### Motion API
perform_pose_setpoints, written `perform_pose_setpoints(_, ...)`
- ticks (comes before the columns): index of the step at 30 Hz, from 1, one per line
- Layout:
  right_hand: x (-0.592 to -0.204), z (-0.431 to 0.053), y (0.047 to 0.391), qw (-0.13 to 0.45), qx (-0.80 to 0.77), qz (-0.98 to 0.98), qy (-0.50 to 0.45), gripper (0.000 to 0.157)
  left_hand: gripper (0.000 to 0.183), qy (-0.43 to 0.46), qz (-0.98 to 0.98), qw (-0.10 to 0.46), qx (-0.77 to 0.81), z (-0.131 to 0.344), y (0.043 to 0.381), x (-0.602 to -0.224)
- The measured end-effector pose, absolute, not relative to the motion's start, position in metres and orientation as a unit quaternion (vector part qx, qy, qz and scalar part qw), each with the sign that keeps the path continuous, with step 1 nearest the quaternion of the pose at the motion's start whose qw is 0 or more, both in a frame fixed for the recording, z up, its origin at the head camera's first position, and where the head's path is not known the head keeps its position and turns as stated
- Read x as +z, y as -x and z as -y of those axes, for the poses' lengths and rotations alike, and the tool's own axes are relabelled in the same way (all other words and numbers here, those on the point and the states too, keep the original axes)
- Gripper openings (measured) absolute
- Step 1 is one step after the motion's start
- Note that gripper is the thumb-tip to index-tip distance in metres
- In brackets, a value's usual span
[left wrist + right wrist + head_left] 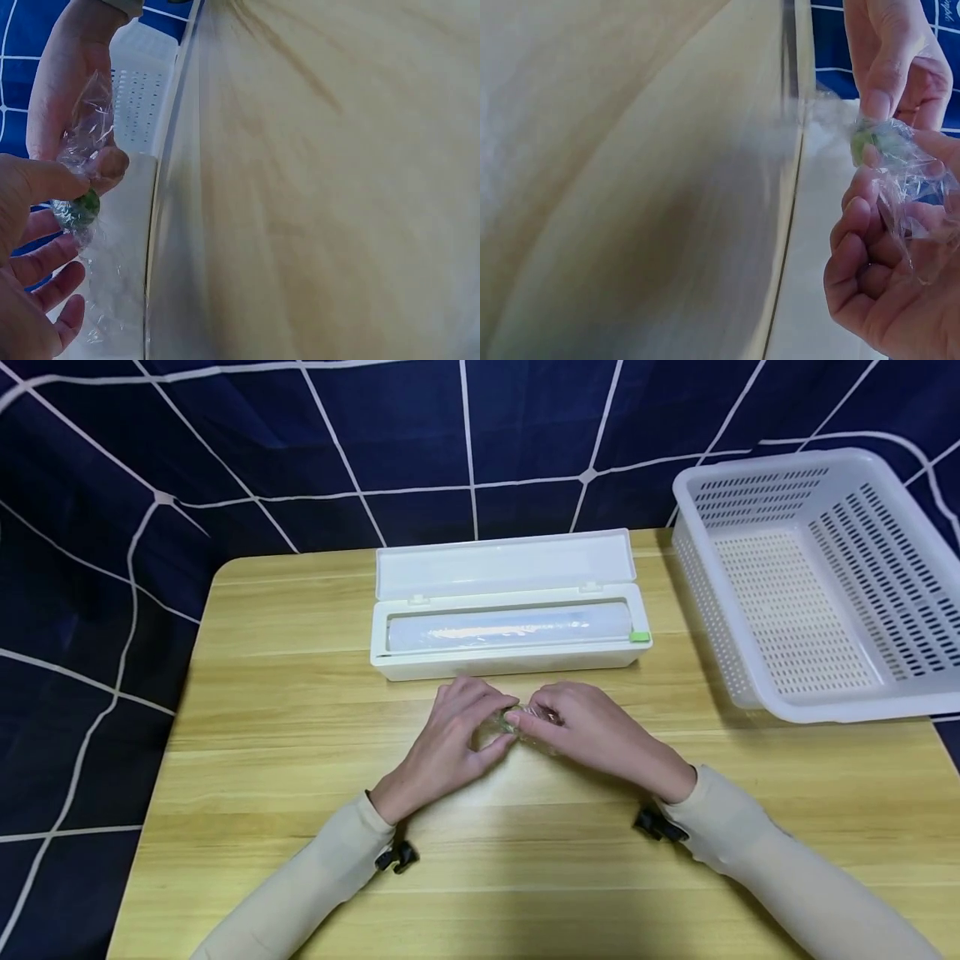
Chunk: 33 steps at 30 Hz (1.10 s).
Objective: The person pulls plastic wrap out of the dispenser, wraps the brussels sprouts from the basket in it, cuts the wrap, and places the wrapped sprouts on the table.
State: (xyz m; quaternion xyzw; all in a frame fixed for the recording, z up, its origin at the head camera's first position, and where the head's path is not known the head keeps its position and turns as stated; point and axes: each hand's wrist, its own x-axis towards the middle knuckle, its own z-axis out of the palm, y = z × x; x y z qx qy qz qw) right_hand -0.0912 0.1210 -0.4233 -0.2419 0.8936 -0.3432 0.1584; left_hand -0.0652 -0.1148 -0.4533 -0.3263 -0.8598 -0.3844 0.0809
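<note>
Between both hands, over the table, is a small round green item (88,204) in crinkled clear plastic wrap (94,124). What kind of item it is I cannot tell. My left hand (448,737) pinches the wrapped item, its thumb on the near side and its other fingers spread in the left wrist view. The right hand (588,727) holds the gathered wrap, with fingers curled and the thumb at the green item. In the right wrist view, loose film (911,214) hangs across the right palm.
Just beyond the hands stands a long white box (510,664), lid (506,567) raised, holding a roll of plastic wrap (510,627). A green tab (639,637) sits at its right end. A white perforated basket (738,652) stands at the right. Dark blue cloth (405,443) hangs behind the wooden table (277,718).
</note>
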Motion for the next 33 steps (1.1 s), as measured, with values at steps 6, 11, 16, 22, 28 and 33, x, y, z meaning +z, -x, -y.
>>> perform_pose_setpoints(6,-0.421,-0.122,0.088,0.154,-0.362,-0.891,0.229,0.047,0.038,0.326,0.855,0.094,-0.392,0.116,0.065,-0.453)
perform_pose_setpoints(11,-0.419,-0.123,0.083,0.104,-0.348,-0.896,0.257,0.032,0.044,0.314,0.852,0.097,-0.407,0.116,0.066,-0.452)
perform_pose_setpoints(16,-0.416,-0.126,0.08,0.084,-0.368,-0.885,0.273,0.025,0.044,0.309,0.842,0.09,-0.432,0.115,0.066,-0.449)
perform_pose_setpoints(22,-0.415,-0.126,0.077,0.093,-0.415,-0.859,0.284,0.026,0.041,0.302,0.825,0.082,-0.47,0.115,0.067,-0.447)
perform_pose_setpoints(28,-0.413,-0.126,0.075,0.122,-0.461,-0.836,0.271,0.024,0.042,0.311,0.795,0.086,-0.513,0.116,0.069,-0.447)
perform_pose_setpoints(33,-0.416,-0.125,0.073,0.134,-0.473,-0.823,0.284,0.019,0.042,0.311,0.777,0.077,-0.542,0.118,0.066,-0.449)
